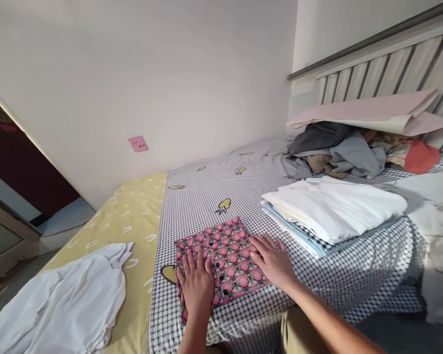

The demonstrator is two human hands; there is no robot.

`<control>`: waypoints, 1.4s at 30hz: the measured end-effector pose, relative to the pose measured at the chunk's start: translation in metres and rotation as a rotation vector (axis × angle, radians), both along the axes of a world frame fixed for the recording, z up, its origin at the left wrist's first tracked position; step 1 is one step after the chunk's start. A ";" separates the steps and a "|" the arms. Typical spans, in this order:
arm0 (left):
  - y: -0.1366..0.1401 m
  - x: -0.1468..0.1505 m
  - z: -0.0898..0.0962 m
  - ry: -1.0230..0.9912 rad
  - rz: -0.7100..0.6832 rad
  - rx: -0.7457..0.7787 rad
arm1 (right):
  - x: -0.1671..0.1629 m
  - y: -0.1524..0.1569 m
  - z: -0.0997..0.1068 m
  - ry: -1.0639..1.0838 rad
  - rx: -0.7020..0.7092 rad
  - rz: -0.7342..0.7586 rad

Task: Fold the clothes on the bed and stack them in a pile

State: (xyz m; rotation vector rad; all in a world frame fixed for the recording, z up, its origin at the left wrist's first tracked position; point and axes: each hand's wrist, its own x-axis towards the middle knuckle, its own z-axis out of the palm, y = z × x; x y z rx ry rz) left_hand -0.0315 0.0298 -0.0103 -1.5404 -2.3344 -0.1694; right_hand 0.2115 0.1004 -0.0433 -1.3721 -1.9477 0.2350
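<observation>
A folded pink floral garment with dark buttons down its middle lies flat on the checked bedsheet. My left hand rests flat on its left side, fingers spread. At the right edge of the cloth, my right hand lies open, its fingertips touching the fabric. Neither hand grips anything. Just right of my right hand stands a stack of folded clothes, with a white garment on top and light blue cloth showing beneath it.
On the yellow sheet at the left lies a loosely spread white garment. Rumpled dark and grey clothes are heaped at the back right, under a large pink sheet. A wall closes off the bed's far side.
</observation>
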 end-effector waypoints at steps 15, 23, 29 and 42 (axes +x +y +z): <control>0.001 0.001 0.003 -0.018 -0.014 0.009 | 0.020 0.001 0.021 0.508 -0.231 0.085; 0.000 0.001 0.003 -0.016 -0.018 0.027 | 0.014 -0.001 0.028 0.481 -0.308 0.106; 0.001 0.000 0.002 -0.036 -0.030 0.067 | 0.007 0.001 0.028 0.411 -0.269 0.016; 0.002 -0.001 0.000 -0.011 -0.033 0.057 | -0.003 0.011 0.030 0.152 -0.330 -0.079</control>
